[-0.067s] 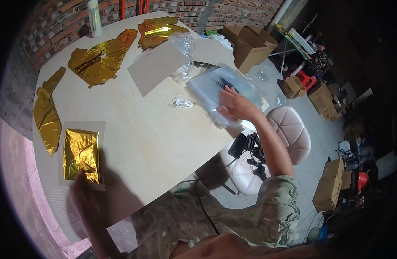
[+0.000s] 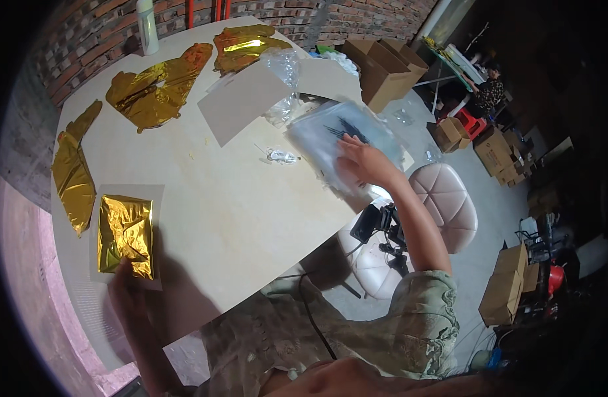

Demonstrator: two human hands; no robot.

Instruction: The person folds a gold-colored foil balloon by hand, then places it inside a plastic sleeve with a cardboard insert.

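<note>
A folded gold foil balloon [image 2: 124, 231] lies on a grey card [image 2: 160, 202] at the near left. The thumb of my left hand [image 2: 126, 294] presses on the foil's near edge; the other fingers are mostly hidden. My right hand [image 2: 370, 162] rests with fingers stretched out on a stack of clear plastic bags [image 2: 317, 139] at the table's right side. Dark printing shows on the top bag, just past my fingertips. Three flat gold foil balloons lie along the table's far and left sides: one at left [image 2: 74, 178], one behind [image 2: 155, 92], one at the back [image 2: 241, 49].
Grey cards [image 2: 241, 99] lie beside crumpled clear plastic [image 2: 282, 73] on the pale table [image 2: 231, 205]. A small white packet [image 2: 281, 156] sits mid-table, a bottle [image 2: 146, 26] at the back. Right are padded stools [image 2: 446, 205], cardboard boxes [image 2: 383, 73] and another person [image 2: 487, 92].
The whole view has shifted very slightly. My right hand has slid a little over the bags; my left hand stays on the foil and card.
</note>
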